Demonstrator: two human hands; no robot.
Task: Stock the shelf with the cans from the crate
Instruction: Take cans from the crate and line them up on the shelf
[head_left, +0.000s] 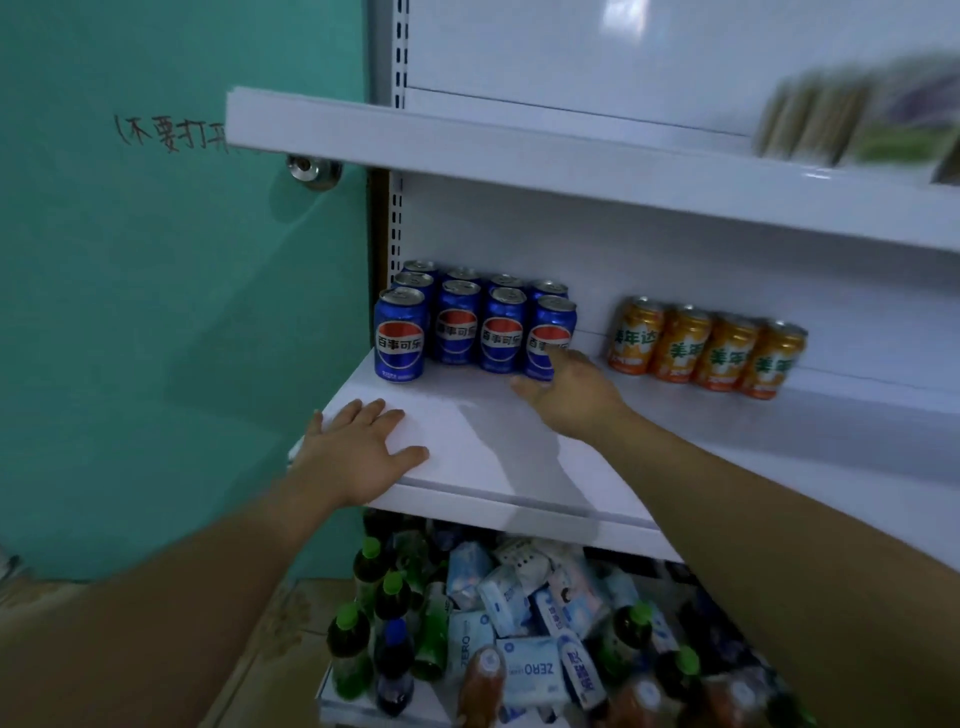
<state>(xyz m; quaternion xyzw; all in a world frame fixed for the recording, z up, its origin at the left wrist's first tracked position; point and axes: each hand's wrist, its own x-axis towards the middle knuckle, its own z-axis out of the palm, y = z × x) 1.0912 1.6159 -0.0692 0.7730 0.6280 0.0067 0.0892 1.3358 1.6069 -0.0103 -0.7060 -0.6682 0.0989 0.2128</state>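
Neither hand grasps anything. Nearest me, under the arms, the bottom tier (337, 707) holds a loose heap: green-capped bottles (363, 623) on the left, pale blue packs (530, 670) tumbled in the middle. It is not the crate, which I cannot see in this view.

Above it, my left hand (358, 452) lies flat, fingers spread, on the front edge of the shelf (519, 467) — a brace, I would say, while the other arm reaches in. My right hand (571, 395) is loose, thumb splayed on the board, forefinger laid against the label of the end can (548, 332). It looks like a nudge to square that can with its row, not a hold.

The blue cans (467, 322) stand upright in tight files at the left, packed back to the wall, labels forward. Further right, after a gap, four orange cans (706, 348) stand in one row near the back. On the top shelf (519, 156) sit blurred packets (857, 114) — I cannot tell what.
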